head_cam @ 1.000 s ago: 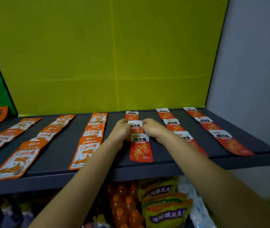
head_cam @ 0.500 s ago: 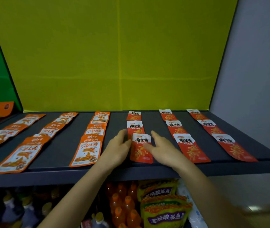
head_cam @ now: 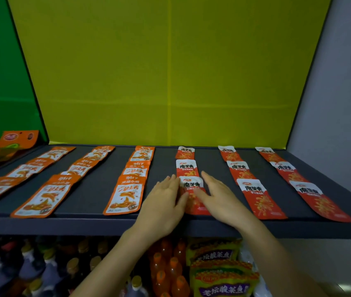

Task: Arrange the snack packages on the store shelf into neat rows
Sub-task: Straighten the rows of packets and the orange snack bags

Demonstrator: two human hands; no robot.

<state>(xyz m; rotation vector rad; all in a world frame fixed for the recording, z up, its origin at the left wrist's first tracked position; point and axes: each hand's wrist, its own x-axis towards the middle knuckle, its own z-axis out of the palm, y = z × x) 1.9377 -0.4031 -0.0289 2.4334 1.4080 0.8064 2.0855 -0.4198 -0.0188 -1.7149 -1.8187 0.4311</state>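
On the dark shelf (head_cam: 97, 189), snack packages lie flat in rows running front to back. Orange packets (head_cam: 125, 196) fill the left rows, red-and-white packets (head_cam: 258, 196) the right rows. The front red packet (head_cam: 191, 185) of the fourth row lies between my hands. My left hand (head_cam: 164, 202) rests flat against its left edge, thumb touching it. My right hand (head_cam: 219, 198) lies flat at its right edge, thumb over its lower part. Both hands have fingers stretched out and grip nothing. Two more red packets (head_cam: 186, 167) lie behind it.
A yellow back panel (head_cam: 170, 82) rises behind the shelf, with a green panel at left and a grey wall (head_cam: 341, 103) at right. Below the shelf front edge (head_cam: 63, 226) stand drink bottles (head_cam: 166, 273) and yellow-green snack bags (head_cam: 221, 275). Orange bags (head_cam: 9, 142) sit on the neighbouring shelf at far left.
My hands drew back from the middle red packet to the front one, and their fingers opened out flat on either side of it. The head camera came a little nearer.
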